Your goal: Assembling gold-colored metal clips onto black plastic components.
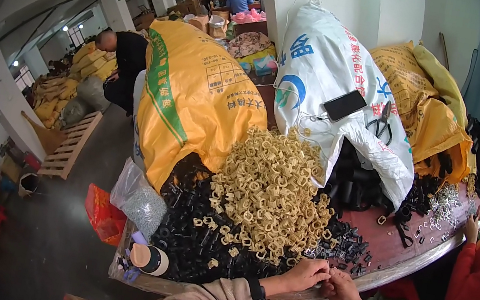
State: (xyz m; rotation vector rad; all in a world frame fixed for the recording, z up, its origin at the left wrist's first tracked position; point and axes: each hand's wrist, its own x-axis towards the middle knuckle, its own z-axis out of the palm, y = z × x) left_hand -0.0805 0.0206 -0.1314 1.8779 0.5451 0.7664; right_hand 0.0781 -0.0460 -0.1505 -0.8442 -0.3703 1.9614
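My left hand (306, 275) and my right hand (345, 292) meet over the table's near edge, fingertips pinched close together. Whatever they hold between them is too small to make out. Just beyond lies a big heap of beige ring-shaped plastic pieces (271, 194), like small buckles. Small black plastic parts (347, 243) are scattered to its right, close to my fingers. More black parts (191, 245) spread out left of and beneath the beige heap.
Large yellow (199, 91) and white sacks (321, 55) stand behind the heap; a phone (345, 105) and scissors (380, 125) rest on the white one. A lidded cup (150, 259) and a bag of clear beads (144, 207) sit left. At right, a red-sleeved person's hands (476, 221) work.
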